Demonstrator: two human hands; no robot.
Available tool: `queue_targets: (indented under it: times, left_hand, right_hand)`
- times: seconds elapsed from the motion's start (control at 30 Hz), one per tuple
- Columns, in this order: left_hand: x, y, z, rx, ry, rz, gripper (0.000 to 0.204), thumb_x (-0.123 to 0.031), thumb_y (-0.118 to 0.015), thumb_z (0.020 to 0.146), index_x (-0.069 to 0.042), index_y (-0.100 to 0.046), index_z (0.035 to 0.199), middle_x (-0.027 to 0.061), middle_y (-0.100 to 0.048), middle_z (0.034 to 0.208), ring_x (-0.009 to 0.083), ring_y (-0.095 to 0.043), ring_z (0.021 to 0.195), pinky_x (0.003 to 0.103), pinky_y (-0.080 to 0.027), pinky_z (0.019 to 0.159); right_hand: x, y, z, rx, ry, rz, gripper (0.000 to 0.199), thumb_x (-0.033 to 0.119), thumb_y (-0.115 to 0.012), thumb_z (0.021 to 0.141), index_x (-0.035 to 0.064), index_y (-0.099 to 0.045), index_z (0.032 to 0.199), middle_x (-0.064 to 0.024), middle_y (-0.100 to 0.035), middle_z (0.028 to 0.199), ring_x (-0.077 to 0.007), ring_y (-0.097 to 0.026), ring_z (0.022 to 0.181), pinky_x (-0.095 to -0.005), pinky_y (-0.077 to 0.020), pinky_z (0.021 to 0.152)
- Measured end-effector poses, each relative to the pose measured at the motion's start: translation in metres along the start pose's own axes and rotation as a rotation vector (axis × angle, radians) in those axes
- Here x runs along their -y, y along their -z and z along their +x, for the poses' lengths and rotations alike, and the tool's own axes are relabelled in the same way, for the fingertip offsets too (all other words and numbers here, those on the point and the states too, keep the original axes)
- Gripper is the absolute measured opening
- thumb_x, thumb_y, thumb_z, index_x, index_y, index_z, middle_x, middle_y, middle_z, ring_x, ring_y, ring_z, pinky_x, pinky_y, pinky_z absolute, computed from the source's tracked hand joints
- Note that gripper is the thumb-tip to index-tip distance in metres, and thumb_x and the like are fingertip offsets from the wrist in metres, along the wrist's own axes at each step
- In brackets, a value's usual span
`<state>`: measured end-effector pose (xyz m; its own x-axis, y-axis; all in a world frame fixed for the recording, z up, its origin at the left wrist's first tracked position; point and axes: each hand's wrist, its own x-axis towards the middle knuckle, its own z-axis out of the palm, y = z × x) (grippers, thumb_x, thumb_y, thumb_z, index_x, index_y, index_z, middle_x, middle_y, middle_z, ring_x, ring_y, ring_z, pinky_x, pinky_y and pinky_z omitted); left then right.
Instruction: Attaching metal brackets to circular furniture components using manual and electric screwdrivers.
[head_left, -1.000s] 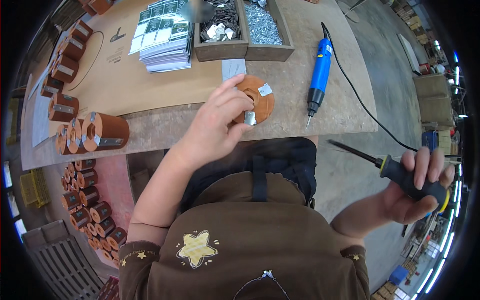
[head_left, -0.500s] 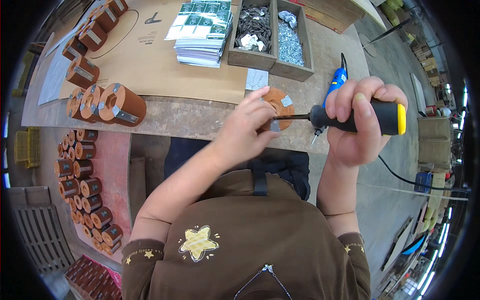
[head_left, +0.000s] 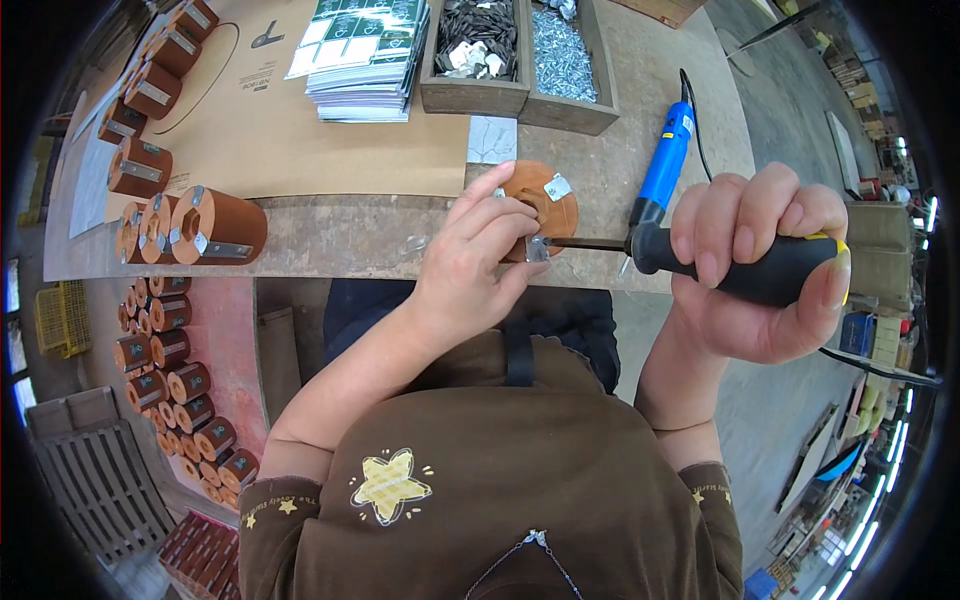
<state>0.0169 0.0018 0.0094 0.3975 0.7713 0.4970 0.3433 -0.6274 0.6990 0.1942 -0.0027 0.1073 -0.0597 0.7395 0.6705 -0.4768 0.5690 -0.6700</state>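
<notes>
We see the round brown piece (head_left: pixel 555 215) at the near edge of the table (head_left: pixel 330 225), to the right of the cardboard sheet (head_left: pixel 390 165). The left hand (head_left: pixel 470 250) holds it from the left, fingers (head_left: pixel 490 210) partly curled over its face and thumb close to the lower silver clip (head_left: pixel 537 249). The right hand (head_left: pixel 755 265) has its fingers wrapped closely around the handle of a black-and-yellow screwdriver (head_left: pixel 775 275), whose shaft points left to that clip; we cannot tell whether the tip touches it. Beyond, we find a blue power screwdriver (head_left: pixel 665 158) and two wooden trays (head_left: pixel 470 98) of dark pieces (head_left: pixel 475 25) and small silver parts (head_left: pixel 565 60)
</notes>
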Motion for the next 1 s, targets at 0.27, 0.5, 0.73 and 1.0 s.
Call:
queue_targets:
  times: [0.27, 0.5, 0.73, 1.0]
  left_hand:
    - [0.007, 0.007, 0.004, 0.059, -0.028, -0.051, 0.032, 0.002, -0.071, 0.056, -0.003, -0.058, 0.085, 0.0083, -0.059, 0.097, 0.0325, -0.042, 0.12, 0.039, -0.041, 0.091]
    - [0.008, 0.006, 0.0, 0.058, -0.018, -0.059, 0.03, 0.001, -0.07, 0.057, -0.003, -0.058, 0.085, 0.0082, -0.059, 0.096, 0.0322, -0.042, 0.12, 0.039, -0.041, 0.09]
    - [0.011, 0.005, 0.006, 0.063, -0.034, -0.077, 0.03, 0.001, -0.07, 0.058, -0.003, -0.058, 0.085, 0.0081, -0.059, 0.096, 0.0321, -0.043, 0.119, 0.039, -0.041, 0.091]
    - [0.012, 0.014, -0.001, 0.016, -0.012, -0.094, 0.031, 0.0, -0.071, 0.059, -0.004, -0.057, 0.086, 0.0102, -0.058, 0.094, 0.0338, -0.043, 0.118, 0.042, -0.038, 0.095]
  right_hand:
    - [-0.008, -0.001, 0.002, 0.02, 0.003, 0.039, 0.034, 0.037, -0.042, 0.089, 0.0038, -0.047, 0.096, -0.0057, -0.043, 0.072, -0.0136, -0.045, 0.052, -0.0287, -0.0379, 0.049]
    - [-0.009, -0.003, 0.002, 0.086, -0.016, 0.0, 0.034, 0.037, -0.046, 0.087, 0.0041, -0.043, 0.095, -0.0055, -0.043, 0.071, -0.0132, -0.045, 0.052, -0.0279, -0.0382, 0.049]
    - [-0.004, -0.002, 0.021, 0.32, -0.155, -0.023, 0.031, 0.034, -0.051, 0.082, 0.0066, -0.037, 0.086, -0.0063, -0.044, 0.074, -0.0121, -0.048, 0.053, -0.027, -0.0431, 0.053]
    - [0.01, -0.052, 0.023, -0.059, -0.171, -0.417, 0.034, 0.017, -0.052, 0.074, 0.0018, -0.038, 0.102, -0.0116, -0.042, 0.081, -0.0179, -0.046, 0.072, -0.0328, -0.0456, 0.066]
